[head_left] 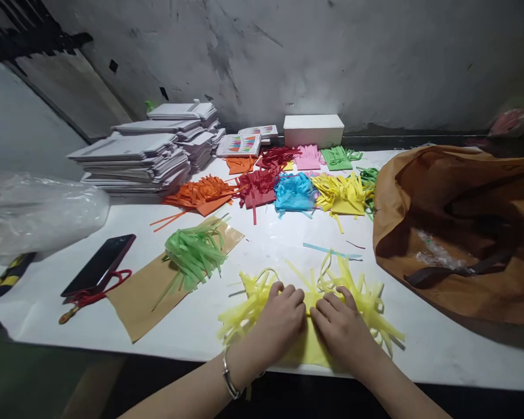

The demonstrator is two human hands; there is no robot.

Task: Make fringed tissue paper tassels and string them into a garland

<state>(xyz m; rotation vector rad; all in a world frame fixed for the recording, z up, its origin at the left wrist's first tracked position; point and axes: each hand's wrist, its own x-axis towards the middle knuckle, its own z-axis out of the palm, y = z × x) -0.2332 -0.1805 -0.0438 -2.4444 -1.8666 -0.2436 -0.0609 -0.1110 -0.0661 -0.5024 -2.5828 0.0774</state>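
Observation:
A sheet of yellow tissue paper [308, 346] with cut fringe strips lies on the white table near its front edge. My left hand [283, 314] presses on it from the left, fingers curled and gripping at its middle. Close beside it, my right hand [343, 326] grips the same paper with bent fingers. Yellow strips fan out beyond both hands to the left and right. The fingertips and the paper under them are partly hidden. A bracelet [229, 372] circles my left wrist.
Light green fringed paper [196, 253] lies on a brown paper sheet [146, 311], near a phone [100, 265]. Behind are folded fringe bundles in orange [201, 195], blue [294, 192] and other colours, stacked white packets [131, 157] and a white box [313, 131]. A brown bag [397, 203] stands right.

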